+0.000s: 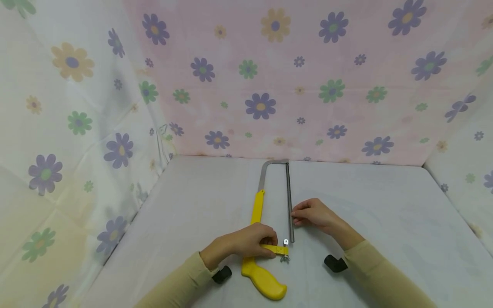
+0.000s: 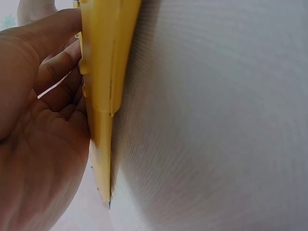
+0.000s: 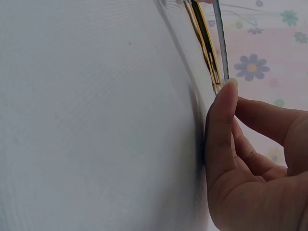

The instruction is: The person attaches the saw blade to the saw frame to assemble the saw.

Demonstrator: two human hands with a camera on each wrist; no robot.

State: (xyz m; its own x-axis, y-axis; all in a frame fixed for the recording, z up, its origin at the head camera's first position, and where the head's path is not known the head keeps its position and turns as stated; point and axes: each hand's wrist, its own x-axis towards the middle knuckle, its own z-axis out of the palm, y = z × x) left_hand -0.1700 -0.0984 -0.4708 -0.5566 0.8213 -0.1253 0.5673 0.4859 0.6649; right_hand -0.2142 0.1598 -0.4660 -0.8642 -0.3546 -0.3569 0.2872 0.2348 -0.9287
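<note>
A hacksaw with a yellow frame and handle (image 1: 265,280) lies on the white table, its grey bow pointing away. My left hand (image 1: 248,240) holds the frame, thumb and fingers around the yellow front arm (image 1: 275,249). At that arm's end are a small metal blade holder (image 1: 286,242) and a wing nut (image 1: 285,259). The dark blade (image 1: 289,201) runs from the bow's far tip towards me; its near end is apart from the holder. My right hand (image 1: 313,214) pinches the blade along its lower half; the right wrist view shows the blade (image 3: 221,43) between thumb and finger.
Beside the left wrist is a black piece (image 1: 222,274), and another black piece (image 1: 335,263) sits by the right cuff. Flower-patterned cloth (image 1: 231,85) stands behind the table and along both sides. The white tabletop (image 1: 366,196) extends on either side of the saw.
</note>
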